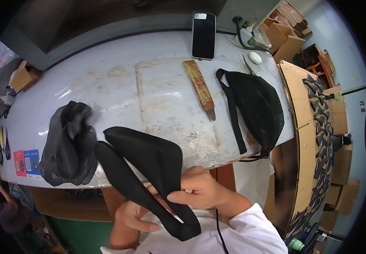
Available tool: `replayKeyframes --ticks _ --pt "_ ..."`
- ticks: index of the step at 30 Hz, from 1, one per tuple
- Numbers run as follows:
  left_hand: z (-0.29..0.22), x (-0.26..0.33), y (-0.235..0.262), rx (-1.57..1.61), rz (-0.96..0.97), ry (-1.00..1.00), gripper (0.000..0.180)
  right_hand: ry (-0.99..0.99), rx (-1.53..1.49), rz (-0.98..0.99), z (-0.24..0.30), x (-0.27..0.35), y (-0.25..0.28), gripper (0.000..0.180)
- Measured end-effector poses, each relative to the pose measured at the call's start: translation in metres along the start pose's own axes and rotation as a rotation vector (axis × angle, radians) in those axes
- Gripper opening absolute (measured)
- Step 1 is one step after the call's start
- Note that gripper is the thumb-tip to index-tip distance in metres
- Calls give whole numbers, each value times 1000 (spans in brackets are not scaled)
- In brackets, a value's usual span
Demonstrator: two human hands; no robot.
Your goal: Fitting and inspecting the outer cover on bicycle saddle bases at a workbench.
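By the table (pixel 166 93), left hand (pixel 129 216) and right hand (pixel 203 186) clasp black fabric (pixel 155 157) between them.

The left hand (pixel 131 215) is partly hidden by black fabric (pixel 155 156); a far-left person (pixel 13 215) is apparently cut off.

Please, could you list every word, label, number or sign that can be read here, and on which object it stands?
No text can be read clearly.
Red label and blue label on the table: square code and small print on each, too small to read.
Phone: bright patch on its screen, too small to read.
Wall at right: dark marks, too small to tell.
Held black piece: no lettering visible.
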State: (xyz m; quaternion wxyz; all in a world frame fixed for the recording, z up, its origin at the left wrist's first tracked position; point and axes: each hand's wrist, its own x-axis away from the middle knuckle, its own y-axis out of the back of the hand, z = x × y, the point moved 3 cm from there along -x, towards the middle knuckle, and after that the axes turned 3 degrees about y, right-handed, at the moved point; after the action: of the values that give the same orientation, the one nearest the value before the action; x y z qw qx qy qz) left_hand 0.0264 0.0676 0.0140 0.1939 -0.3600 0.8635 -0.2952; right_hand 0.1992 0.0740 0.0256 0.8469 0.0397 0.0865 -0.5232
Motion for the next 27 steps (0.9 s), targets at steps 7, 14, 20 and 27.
replayKeyframes --ticks 7,14,20,27 --pt "6 14 6 -166 -655 48 48 -131 -290 -282 -11 3 0 18" --pt "-7 22 2 -410 -832 -175 57 -84 -40 -124 -5 1 -12 25" --pt "-9 21 -20 -701 -669 -170 54 -298 49 -203 -16 4 -14 23" --pt "-19 17 -23 -252 -880 -45 56 -138 -348 -310 -12 7 -24 39"
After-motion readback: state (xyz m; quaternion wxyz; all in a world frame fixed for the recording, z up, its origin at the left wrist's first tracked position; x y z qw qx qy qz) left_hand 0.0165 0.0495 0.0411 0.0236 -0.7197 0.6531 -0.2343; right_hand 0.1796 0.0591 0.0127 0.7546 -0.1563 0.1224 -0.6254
